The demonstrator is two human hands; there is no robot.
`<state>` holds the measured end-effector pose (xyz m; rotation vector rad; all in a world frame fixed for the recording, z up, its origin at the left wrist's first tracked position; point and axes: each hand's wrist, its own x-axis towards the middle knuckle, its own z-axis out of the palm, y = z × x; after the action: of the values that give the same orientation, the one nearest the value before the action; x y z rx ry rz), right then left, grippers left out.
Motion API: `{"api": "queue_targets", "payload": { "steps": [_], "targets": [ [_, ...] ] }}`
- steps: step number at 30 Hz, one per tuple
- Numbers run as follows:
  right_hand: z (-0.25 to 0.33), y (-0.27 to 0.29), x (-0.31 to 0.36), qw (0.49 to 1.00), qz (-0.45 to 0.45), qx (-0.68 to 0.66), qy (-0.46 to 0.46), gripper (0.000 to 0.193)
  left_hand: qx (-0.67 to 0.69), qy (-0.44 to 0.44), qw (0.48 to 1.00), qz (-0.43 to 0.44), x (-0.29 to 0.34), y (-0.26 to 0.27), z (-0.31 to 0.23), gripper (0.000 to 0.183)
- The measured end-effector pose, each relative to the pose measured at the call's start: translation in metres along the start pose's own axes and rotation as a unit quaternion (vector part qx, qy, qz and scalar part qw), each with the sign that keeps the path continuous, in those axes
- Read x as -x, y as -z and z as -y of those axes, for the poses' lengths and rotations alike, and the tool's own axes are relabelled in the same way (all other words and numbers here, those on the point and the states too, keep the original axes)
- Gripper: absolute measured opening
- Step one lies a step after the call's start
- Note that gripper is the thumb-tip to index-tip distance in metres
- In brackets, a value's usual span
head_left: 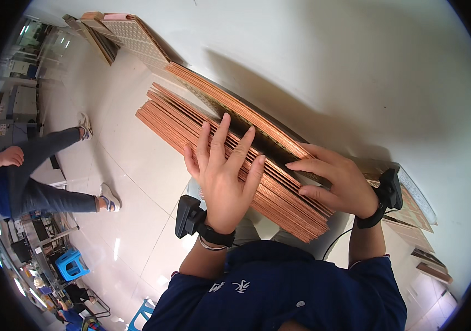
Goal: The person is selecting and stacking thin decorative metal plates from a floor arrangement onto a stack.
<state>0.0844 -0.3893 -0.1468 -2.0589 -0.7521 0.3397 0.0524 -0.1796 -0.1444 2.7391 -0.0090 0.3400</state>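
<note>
A thick stack of thin copper-coloured boards (161, 114) stands on edge in front of me, slanting from upper left to lower right. My left hand (221, 171) lies across the top edges of this stack, fingers spread and straight. A second, thinner row of similar boards (235, 102) leans by the wall, with a dark gap between the two. Over the right end of that gap is my right hand (337, 182), thumb and index finger apart. Its thumb is by the near stack's edges and its upper fingers are at the leaning row. What its fingertips touch is partly hidden.
Patterned panels (130, 33) lean on the white wall (378, 60) at upper left, and more flat panels (412, 207) stand at right. Another person's legs (59, 196) are on the tiled floor at left. Blue stools (71, 265) and work benches sit at lower left.
</note>
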Motion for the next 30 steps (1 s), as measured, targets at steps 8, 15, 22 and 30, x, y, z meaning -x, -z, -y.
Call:
{"api": "queue_targets", "payload": {
  "steps": [8, 15, 22, 30],
  "targets": [
    [-0.0006, -0.0001, -0.0002, 1.000, 0.006, 0.000, -0.003, 0.036, 0.000, -0.012, 1.000, -0.015, 0.0005, -0.0010, 0.0023, 0.036],
    [-0.0011, -0.0006, -0.0006, 1.000, -0.011, -0.005, -0.004, 0.037, -0.001, -0.008, 1.000, 0.001, 0.0010, 0.0017, 0.0018, 0.040],
    [0.0004, 0.0007, -0.0014, 1.000, -0.018, -0.011, -0.010, 0.036, 0.000, -0.004, 1.000, -0.005, 0.0014, 0.0005, 0.0019, 0.040],
    [-0.0011, -0.0003, -0.0004, 1.000, 0.001, 0.016, 0.015, 0.034, 0.002, 0.003, 1.000, 0.000, -0.0001, -0.0008, 0.0017, 0.041]
  ]
}}
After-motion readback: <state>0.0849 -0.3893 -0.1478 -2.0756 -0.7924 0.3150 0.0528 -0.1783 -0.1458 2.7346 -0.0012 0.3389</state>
